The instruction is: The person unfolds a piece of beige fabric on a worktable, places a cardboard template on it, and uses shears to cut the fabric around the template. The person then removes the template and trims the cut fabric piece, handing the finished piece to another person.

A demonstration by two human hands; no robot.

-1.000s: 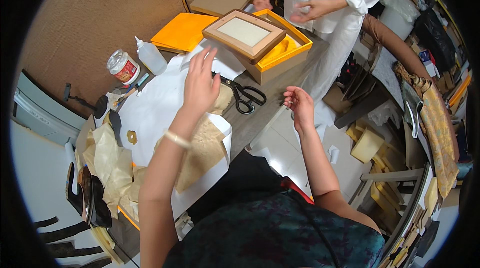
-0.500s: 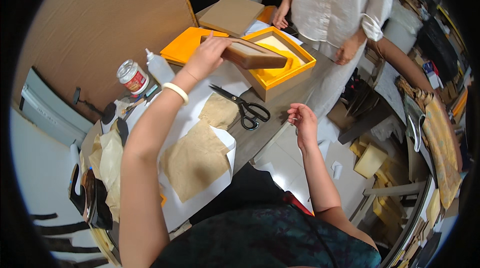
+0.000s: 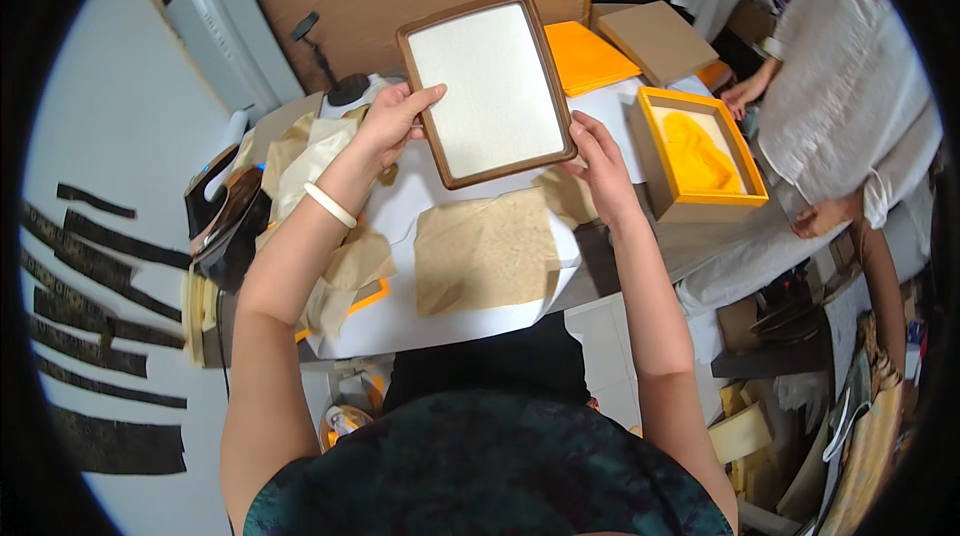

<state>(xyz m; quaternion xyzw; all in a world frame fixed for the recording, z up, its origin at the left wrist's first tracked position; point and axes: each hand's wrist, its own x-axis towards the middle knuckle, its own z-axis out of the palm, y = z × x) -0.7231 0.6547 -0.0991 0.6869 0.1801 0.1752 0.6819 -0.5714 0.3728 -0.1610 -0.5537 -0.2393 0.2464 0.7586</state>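
Note:
A brown wooden frame (image 3: 434, 158) with rounded corners and a white panel (image 3: 492, 86) inside it is held up over the worktable, the panel facing me. My left hand (image 3: 393, 124) grips its left side, thumb on the front and fingers behind. At the lower right corner, my right hand (image 3: 603, 164) has its fingers closed around the edge. Below the frame, a piece of tan paper-like sheet (image 3: 480, 261) lies on white paper (image 3: 470, 326). The scissors are hidden from view.
Right of the frame stands an open yellow-rimmed box (image 3: 700, 201) with yellow cloth (image 3: 698, 158) inside. Behind are an orange sheet (image 3: 590, 56) and a tan lid-like board (image 3: 660, 41). Crumpled cloth (image 3: 305, 161) lies at left. Another person (image 3: 840, 76) stands at the table's right end.
The wooden frame has moved left from over the box and been turned to face me. My right hand has come up and taken its corner. The view has swung left.

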